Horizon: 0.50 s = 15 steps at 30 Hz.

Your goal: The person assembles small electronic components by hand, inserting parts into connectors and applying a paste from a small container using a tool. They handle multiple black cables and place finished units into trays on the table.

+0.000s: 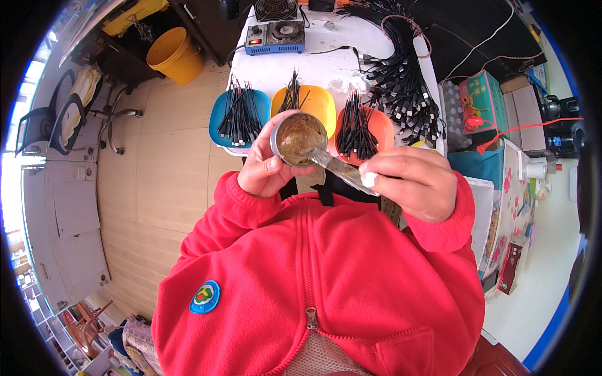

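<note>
Red fleece jacket (251, 282) nearest us, we curl our left hand (266, 164) round a metal tin (275, 145) before the bench (329, 66) and pinch a flat strip (342, 169) in our right hand (417, 182), the scraping seemingly unfinished since brown residue (298, 135) lines the tin.
</note>
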Each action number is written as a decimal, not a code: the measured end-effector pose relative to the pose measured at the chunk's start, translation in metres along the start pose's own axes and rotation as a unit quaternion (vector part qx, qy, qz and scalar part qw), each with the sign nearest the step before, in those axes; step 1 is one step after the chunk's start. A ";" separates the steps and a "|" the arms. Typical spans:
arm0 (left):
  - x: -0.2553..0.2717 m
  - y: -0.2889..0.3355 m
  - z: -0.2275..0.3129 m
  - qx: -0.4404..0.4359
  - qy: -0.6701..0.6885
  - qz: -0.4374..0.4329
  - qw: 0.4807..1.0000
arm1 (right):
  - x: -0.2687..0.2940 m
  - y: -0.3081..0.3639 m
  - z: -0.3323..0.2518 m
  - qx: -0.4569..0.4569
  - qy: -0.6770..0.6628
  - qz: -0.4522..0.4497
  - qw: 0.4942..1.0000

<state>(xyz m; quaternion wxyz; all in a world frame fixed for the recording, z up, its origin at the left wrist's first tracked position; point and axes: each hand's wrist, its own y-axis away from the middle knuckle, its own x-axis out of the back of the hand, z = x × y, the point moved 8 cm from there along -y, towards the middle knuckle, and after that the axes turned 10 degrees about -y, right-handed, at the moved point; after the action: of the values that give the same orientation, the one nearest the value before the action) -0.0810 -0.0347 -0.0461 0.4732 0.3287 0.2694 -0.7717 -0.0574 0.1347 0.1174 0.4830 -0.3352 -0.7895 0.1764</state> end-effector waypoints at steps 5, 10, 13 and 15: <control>-0.005 -0.004 0.003 -0.031 -0.006 -0.011 0.999 | 0.014 0.000 0.005 -0.052 -0.035 0.068 0.996; -0.016 -0.006 0.020 -0.164 -0.105 -0.006 0.981 | -0.013 0.023 0.047 -0.323 -0.403 0.219 0.828; -0.022 -0.003 0.031 -0.222 -0.168 -0.012 0.960 | -0.024 0.029 0.066 -0.372 -0.479 0.225 0.762; -0.026 -0.001 0.036 -0.259 -0.197 -0.022 0.945 | -0.028 0.036 0.080 -0.419 -0.480 0.244 0.731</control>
<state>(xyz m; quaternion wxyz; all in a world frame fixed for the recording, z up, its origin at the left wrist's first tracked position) -0.0822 -0.0462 -0.0036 0.5684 0.0305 0.3682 -0.7351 -0.1062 0.1441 0.0400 -0.2088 -0.5557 -0.8010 0.0774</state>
